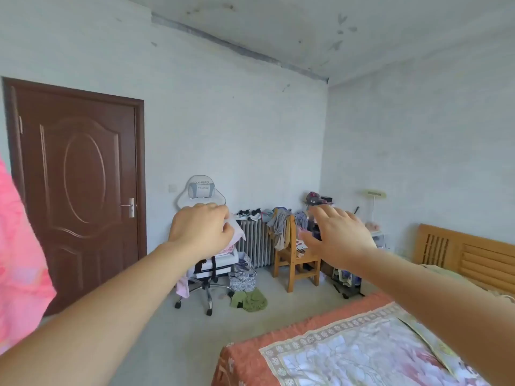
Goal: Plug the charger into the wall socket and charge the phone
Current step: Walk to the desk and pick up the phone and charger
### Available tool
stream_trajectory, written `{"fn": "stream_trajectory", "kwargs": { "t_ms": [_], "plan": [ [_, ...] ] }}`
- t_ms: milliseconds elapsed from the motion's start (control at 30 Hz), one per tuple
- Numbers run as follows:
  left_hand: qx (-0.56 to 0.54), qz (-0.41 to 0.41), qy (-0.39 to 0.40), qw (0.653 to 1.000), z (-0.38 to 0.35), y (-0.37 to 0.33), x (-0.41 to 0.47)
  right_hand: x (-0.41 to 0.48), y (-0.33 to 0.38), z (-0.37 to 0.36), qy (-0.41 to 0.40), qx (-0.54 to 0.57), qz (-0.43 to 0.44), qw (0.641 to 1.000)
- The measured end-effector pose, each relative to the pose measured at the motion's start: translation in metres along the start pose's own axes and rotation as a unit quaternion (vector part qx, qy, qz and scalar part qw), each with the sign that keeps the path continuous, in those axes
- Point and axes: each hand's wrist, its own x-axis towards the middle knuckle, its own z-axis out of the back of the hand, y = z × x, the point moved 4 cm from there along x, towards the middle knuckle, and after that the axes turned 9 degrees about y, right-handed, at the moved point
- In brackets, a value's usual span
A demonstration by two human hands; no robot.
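Note:
Both my arms are stretched forward at chest height in a bedroom. My left hand (pixel 202 225) is loosely curled with the fingers bent, holding nothing I can see. My right hand (pixel 338 232) is spread flat, fingers apart, palm facing away. A small white wall plate (pixel 173 188) sits on the far wall, just right of the door and beside the chair's headrest; I cannot tell if it is a socket or a switch. No charger and no phone show in this view.
A brown door (pixel 78 190) stands shut at the left. A white office chair (pixel 206 246) with clothes, a radiator (pixel 255 246), a wooden chair (pixel 295 257) and floor clutter fill the far side. A bed with an orange cover (pixel 250 355) is at lower right.

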Motion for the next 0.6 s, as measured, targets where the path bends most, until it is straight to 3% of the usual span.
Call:
{"fn": "stream_trajectory", "kwargs": {
  "t_ms": [300,600],
  "plan": [
    [0.063,0.005,-0.037,0.997,-0.044,0.105,0.046,0.104,0.089,-0.047,-0.032,0.03,0.052,0.998],
    [0.085,0.026,-0.002,0.996,-0.101,0.23,0.123,0.237,0.174,-0.083,-0.048,0.059,0.071,0.995]
  ]
}}
